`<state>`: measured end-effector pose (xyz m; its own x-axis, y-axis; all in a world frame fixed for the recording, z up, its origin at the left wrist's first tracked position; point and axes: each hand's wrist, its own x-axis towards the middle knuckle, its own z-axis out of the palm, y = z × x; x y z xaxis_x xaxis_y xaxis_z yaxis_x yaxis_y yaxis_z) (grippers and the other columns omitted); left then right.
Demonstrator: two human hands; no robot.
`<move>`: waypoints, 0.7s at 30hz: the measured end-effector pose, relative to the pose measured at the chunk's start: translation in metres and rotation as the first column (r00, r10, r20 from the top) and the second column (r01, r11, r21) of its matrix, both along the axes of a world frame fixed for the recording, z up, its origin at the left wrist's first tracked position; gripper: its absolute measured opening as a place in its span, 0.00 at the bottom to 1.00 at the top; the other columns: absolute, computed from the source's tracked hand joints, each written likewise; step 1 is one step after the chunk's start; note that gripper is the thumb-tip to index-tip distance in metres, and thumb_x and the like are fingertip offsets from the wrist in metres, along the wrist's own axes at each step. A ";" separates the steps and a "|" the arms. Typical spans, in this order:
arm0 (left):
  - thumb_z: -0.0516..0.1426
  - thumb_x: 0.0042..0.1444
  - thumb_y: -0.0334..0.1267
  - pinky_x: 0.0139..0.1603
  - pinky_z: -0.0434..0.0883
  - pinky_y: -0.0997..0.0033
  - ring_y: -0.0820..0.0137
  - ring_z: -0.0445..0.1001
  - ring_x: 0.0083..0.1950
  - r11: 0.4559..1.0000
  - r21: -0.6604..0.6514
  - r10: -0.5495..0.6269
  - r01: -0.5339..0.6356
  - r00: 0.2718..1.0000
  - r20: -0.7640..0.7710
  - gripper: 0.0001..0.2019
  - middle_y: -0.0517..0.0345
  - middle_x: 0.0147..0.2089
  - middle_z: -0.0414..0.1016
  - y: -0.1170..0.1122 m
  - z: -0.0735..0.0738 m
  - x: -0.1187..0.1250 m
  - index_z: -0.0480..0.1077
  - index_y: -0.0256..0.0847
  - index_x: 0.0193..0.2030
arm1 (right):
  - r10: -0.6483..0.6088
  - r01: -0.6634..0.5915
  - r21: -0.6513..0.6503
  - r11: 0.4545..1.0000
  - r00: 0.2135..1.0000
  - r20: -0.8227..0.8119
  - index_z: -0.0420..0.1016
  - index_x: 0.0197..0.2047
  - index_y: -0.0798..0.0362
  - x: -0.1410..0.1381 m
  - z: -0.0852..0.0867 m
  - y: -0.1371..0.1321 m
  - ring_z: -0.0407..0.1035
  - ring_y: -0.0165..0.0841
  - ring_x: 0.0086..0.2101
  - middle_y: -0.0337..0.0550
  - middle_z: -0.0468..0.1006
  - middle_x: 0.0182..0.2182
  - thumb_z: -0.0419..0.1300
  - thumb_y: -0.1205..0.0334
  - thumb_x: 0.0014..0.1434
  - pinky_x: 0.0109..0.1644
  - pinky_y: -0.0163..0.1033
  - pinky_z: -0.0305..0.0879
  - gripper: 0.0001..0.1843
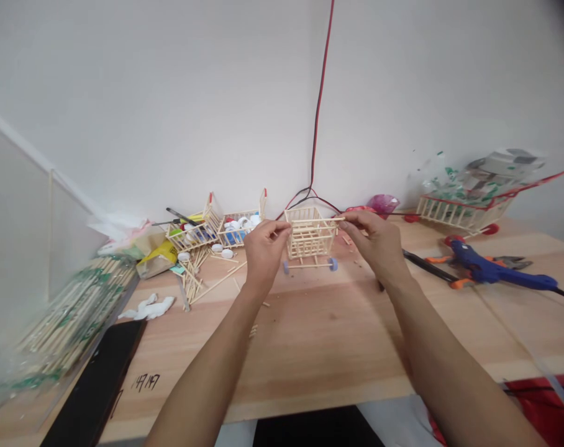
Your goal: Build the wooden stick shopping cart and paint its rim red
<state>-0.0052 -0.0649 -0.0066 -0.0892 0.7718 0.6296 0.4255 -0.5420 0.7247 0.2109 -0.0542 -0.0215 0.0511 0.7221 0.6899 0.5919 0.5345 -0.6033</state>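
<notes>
toward the back of the worktop [310, 347], between the left hand [264, 248] and the right hand [374, 239], a small cart [310, 253] of thin sticks stands with its lilac wheels [333, 264] facing the person. a single stick [318, 220] crosses at its upper edge; whether it touches the frame all along cannot be told. the left hand is pinched, thumb to forefinger, at the stick's left end, and the right hand nips the other end the same way, the rest of its fingers loosely curled. a light, even pinch at both ends should serve best: keep the stick level with the top edge, match the overhang on each side, and avoid pressing down, since so slender a frame could skew or roll. to the left, loose sticks [195, 282] lie heaped beside another cart [238, 231] holding bottle caps; to the right rests a blue glue gun [491, 266], near enough that the right forearm is best kept clear of it
</notes>
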 end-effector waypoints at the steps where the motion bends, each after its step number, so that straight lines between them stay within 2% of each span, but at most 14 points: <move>1: 0.60 0.52 0.30 0.38 0.68 0.71 0.72 0.73 0.35 1.000 -0.002 0.004 -0.004 1.000 0.002 0.04 0.59 0.33 0.79 0.000 -0.001 0.000 0.77 0.40 0.32 | 0.003 -0.003 0.003 1.000 1.000 -0.005 0.78 0.38 0.48 0.000 0.000 0.000 0.75 0.36 0.37 0.42 0.81 0.36 0.59 0.59 0.60 0.43 0.43 0.71 0.07; 10: 0.59 0.53 0.29 0.40 0.68 0.71 0.72 0.72 0.36 1.000 0.006 -0.003 0.003 1.000 -0.006 0.04 0.58 0.34 0.77 0.001 -0.003 0.000 0.76 0.40 0.32 | 0.021 -0.024 0.095 0.995 0.999 0.027 0.77 0.38 0.48 -0.005 0.006 -0.005 0.73 0.36 0.38 0.43 0.80 0.36 0.57 0.62 0.62 0.43 0.42 0.69 0.07; 13: 0.60 0.52 0.31 0.41 0.69 0.71 0.71 0.74 0.38 0.998 -0.055 -0.033 0.039 0.994 0.100 0.05 0.58 0.35 0.77 0.002 -0.005 0.000 0.75 0.39 0.37 | 0.013 -0.019 0.142 0.990 0.999 0.046 0.77 0.38 0.48 -0.009 0.007 -0.007 0.73 0.36 0.39 0.43 0.80 0.35 0.56 0.63 0.63 0.44 0.42 0.68 0.07; 16: 0.63 0.47 0.31 0.40 0.70 0.72 0.72 0.74 0.37 0.981 -0.165 -0.067 0.106 0.972 0.227 0.13 0.57 0.35 0.76 0.006 -0.009 0.001 0.74 0.37 0.42 | -0.003 -0.007 0.188 0.982 0.999 0.050 0.77 0.37 0.49 -0.010 0.006 -0.007 0.73 0.35 0.38 0.42 0.79 0.35 0.57 0.63 0.62 0.44 0.41 0.67 0.07; 18: 0.63 0.46 0.30 0.39 0.70 0.72 0.72 0.73 0.35 0.969 -0.216 -0.075 0.123 0.972 0.221 0.10 0.58 0.34 0.76 0.008 -0.013 0.002 0.75 0.37 0.38 | -0.019 0.007 0.209 0.978 0.998 0.054 0.77 0.37 0.50 -0.010 0.006 -0.006 0.73 0.35 0.38 0.42 0.79 0.34 0.57 0.63 0.62 0.44 0.41 0.67 0.07; 21: 0.61 0.49 0.31 0.39 0.68 0.73 0.72 0.73 0.35 0.973 -0.203 -0.079 0.109 0.985 0.151 0.01 0.58 0.31 0.75 0.009 -0.018 0.003 0.76 0.37 0.30 | -0.041 0.024 0.232 0.972 0.997 0.068 0.76 0.37 0.50 -0.009 0.006 -0.006 0.73 0.34 0.37 0.42 0.79 0.34 0.56 0.63 0.63 0.43 0.40 0.67 0.07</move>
<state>-0.0024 -0.0560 -0.0245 -0.0861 0.8945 0.4387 0.2652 -0.4039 0.8755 0.2015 -0.0603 -0.0153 0.0165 0.5416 0.8405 0.6483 0.6341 -0.4213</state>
